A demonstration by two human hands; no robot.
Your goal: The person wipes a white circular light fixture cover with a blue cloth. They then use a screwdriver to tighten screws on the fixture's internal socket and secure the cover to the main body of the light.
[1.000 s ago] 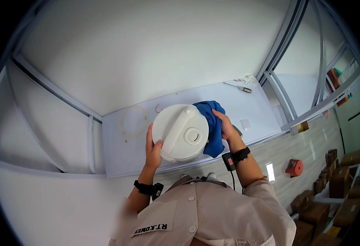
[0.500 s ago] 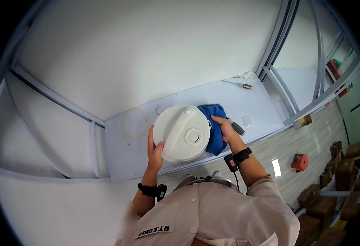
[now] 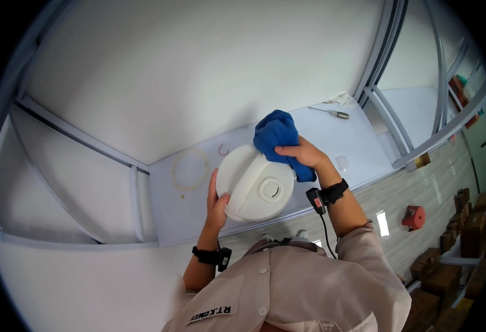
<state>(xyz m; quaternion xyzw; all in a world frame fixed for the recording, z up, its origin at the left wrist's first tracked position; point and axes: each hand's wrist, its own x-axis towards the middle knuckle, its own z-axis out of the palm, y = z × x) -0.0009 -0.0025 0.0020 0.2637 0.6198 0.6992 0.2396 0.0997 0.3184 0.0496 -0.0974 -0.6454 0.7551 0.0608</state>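
A round white rice cooker (image 3: 233,170), with a carrying handle across its lid and a squarish vent on top, is held over the table. My left hand (image 3: 216,209) grips its left side, thumb toward the lid and fingers along the wall. My right hand (image 3: 308,153) is closed on a bunched blue cloth (image 3: 275,136), pressed against the far right of the lid at the handle's end. The cloth hides that part of the lid, and a loose fold hangs down its right side.
On the white table (image 3: 176,224) lie a thin pale ring (image 3: 173,172), a red wire piece (image 3: 221,150), a screwdriver (image 3: 339,115), a small clear square (image 3: 342,163) and crumpled white material (image 3: 343,100). A red stool (image 3: 414,217) stands on the floor near cardboard boxes (image 3: 441,278).
My right hand has carried the blue cloth from the cooker's right side up and over the lid's far edge. A dark-handled tool seen beside that hand earlier is now hidden.
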